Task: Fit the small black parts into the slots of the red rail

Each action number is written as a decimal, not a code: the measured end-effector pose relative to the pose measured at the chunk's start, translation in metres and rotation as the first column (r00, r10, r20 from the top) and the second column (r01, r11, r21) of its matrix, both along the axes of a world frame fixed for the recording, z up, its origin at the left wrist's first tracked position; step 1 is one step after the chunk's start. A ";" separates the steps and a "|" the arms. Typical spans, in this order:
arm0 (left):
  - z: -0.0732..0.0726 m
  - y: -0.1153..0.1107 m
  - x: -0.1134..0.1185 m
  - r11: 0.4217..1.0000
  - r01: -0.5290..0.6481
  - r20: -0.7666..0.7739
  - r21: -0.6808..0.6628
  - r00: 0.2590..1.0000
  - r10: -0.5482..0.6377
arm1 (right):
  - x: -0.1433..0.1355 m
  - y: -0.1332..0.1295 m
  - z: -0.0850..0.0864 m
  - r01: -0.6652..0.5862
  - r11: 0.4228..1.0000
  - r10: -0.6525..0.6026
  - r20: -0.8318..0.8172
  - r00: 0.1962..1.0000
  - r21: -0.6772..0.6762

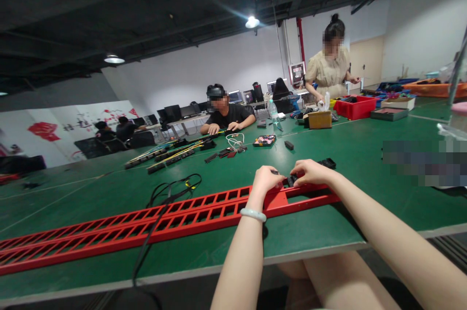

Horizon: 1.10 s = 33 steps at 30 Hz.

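A long red metal frame [276, 200] with two rows of slanted slots lies along the near side of the green table. Over its right end my left hand [268, 179] is closed, fingers curled, with a light bangle at the wrist. A small dark piece shows by its fingertips, too small to name. Close beside it, my right hand [309, 173] pinches a small black block-shaped part [292, 180]. Behind the right hand another black part [327, 163] rests on the table. A black cable [148, 239] crosses the frame and hangs over the front edge.
Across the green table [109, 210] sits a person [229, 114] near black strips [171, 160] with coloured wires. Another person [330, 66] stands by a red bin [355, 107] and a cardboard box [320, 119]. A bottle [273, 112] and a loose black block [289, 145] are mid-table.
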<state>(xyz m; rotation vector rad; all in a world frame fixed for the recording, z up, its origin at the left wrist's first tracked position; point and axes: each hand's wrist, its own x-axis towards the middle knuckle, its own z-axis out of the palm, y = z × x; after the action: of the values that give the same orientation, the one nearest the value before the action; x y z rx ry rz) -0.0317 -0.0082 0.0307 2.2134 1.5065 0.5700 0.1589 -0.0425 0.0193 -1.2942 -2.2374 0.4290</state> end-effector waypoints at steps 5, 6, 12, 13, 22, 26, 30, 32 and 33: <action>-0.001 0.002 0.000 1.000 -0.001 -0.001 0.005 1.000 0.001 | 0.001 0.000 0.000 -0.027 1.000 0.027 -0.003 1.000 0.008; -0.001 0.002 0.000 1.000 0.000 0.002 0.002 1.000 0.000 | 0.001 0.000 0.000 -0.031 0.999 0.031 -0.004 0.999 0.008; 0.002 0.000 -0.001 1.000 0.012 0.017 -0.018 1.000 -0.012 | 0.001 0.000 0.002 -0.035 0.999 0.035 -0.003 0.999 -0.008; 0.003 -0.001 -0.001 1.000 0.012 0.020 -0.021 1.000 -0.011 | 0.001 0.000 0.002 -0.036 0.999 0.036 0.000 0.999 -0.009; 0.004 -0.003 0.000 1.000 0.020 0.017 -0.016 1.000 -0.020 | 0.001 0.000 0.002 -0.057 0.998 0.057 0.019 0.998 0.001; 0.003 -0.002 -0.001 0.999 0.031 0.011 -0.012 0.999 -0.031 | 0.002 0.000 0.002 -0.057 0.998 0.057 0.030 0.998 -0.002; 0.002 -0.002 -0.002 0.999 0.038 0.014 -0.022 0.999 -0.037 | 0.004 0.001 0.001 -0.057 0.998 0.057 0.004 0.998 -0.019; 0.003 -0.003 -0.002 0.999 0.040 0.016 -0.020 0.999 -0.040 | 0.004 0.001 0.000 -0.063 0.997 0.063 -0.009 0.998 -0.035; 0.003 -0.003 -0.002 0.999 0.041 0.018 -0.018 0.999 -0.041 | 0.005 0.002 -0.001 -0.066 0.997 0.066 -0.012 0.998 -0.040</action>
<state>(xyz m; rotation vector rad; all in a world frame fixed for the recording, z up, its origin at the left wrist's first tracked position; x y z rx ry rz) -0.0334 -0.0112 0.0335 2.2143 1.4481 0.5595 0.1636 -0.0410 0.0184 -1.2378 -2.2785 0.5063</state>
